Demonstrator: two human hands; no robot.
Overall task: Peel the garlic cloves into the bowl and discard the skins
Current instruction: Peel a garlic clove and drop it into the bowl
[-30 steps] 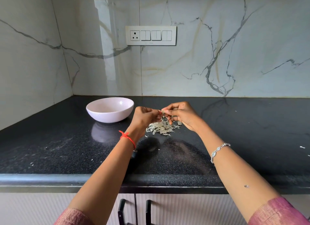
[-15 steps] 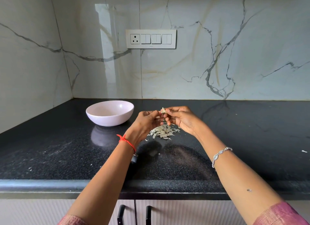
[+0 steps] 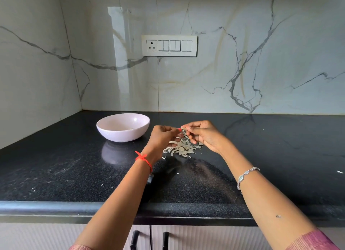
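Left hand [image 3: 164, 137] and right hand [image 3: 205, 136] pinch a tiny clove [image 3: 182, 129] between their fingertips, over the heaped skins [image 3: 182, 148]. If it slips it may drop among the skins, short of the bowl [image 3: 121, 136] farther left.

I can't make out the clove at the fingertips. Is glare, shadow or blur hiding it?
Head view: the glare sits on the wall left of the switch plate; the counter mirrors the bowl and is shadowed below the left hand and right hand; both and the skins look sharp; the garlic clove they pinch is tiny and largely covered.
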